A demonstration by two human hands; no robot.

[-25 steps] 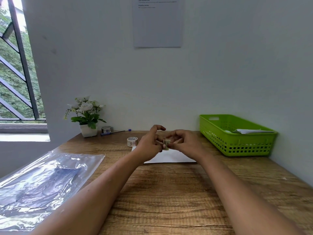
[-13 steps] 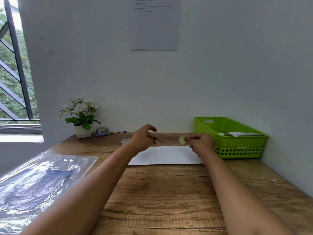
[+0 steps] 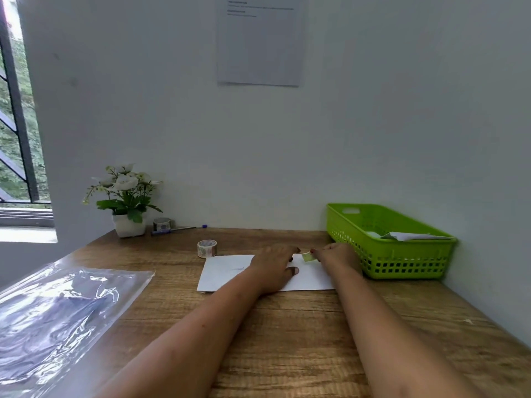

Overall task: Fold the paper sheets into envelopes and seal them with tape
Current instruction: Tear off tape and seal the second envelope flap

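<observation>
Right now, pins the folded white sheet (image 3: 221, 274) to the table (image 3: 287, 340) with the left hand (image 3: 273, 268), palm down and fingers laid out straight, gripping nothing; likely done to stop the flaps springing open and the paper sliding. Pinches a small greenish piece of tape (image 3: 308, 257) between thumb and fingertips of the right hand (image 3: 336, 254), at about two o'clock from the left hand, just off its fingertips and low over the sheet's far right part; cannot tell whether already touching the paper. Looks like the sealing step, with folding of this sheet apparently finished. Leaves the patterned tape roll (image 3: 207, 248) standing just beyond the sheet's far left corner, at about ten o'clock, presumably for easy reach. Has a green basket (image 3: 402, 262) at three o'clock, just beside the right hand, with folded white papers (image 3: 411, 236) inside, probably finished envelopes. Calls next for laying the strip flat across the flap edge and rubbing it down; risks a crooked or wrinkled seal if the left hand eases off. Shows also a crinkled plastic bag (image 3: 57, 311) at eight o'clock.
</observation>
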